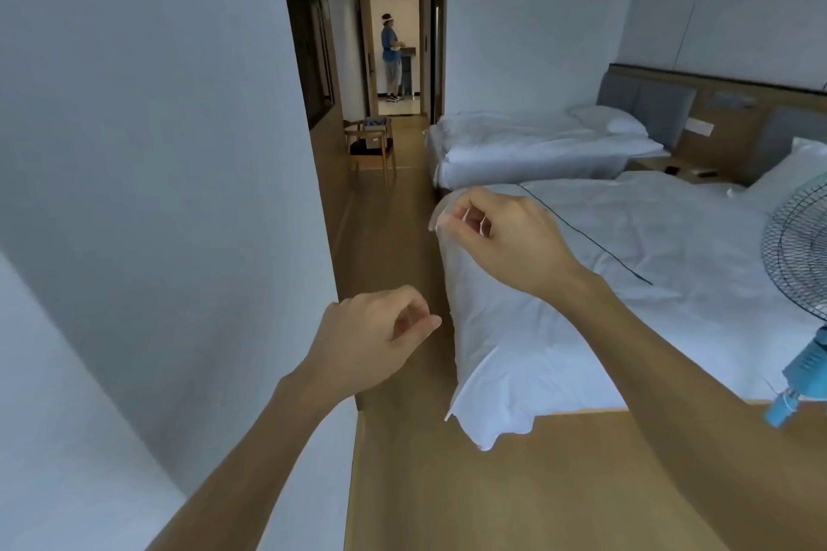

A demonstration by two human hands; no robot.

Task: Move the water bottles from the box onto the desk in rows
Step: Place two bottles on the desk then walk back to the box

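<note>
Both hands, left (380, 336) and right (496, 233), hang loosely curled, empty.

Box (375, 124) on chair (371, 148), far back.

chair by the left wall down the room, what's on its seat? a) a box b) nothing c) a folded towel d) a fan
a: the wooden chair far down the room carries a box on its seat, with blue-topped things showing at the top; both the left hand and the right hand hold nothing.
</note>
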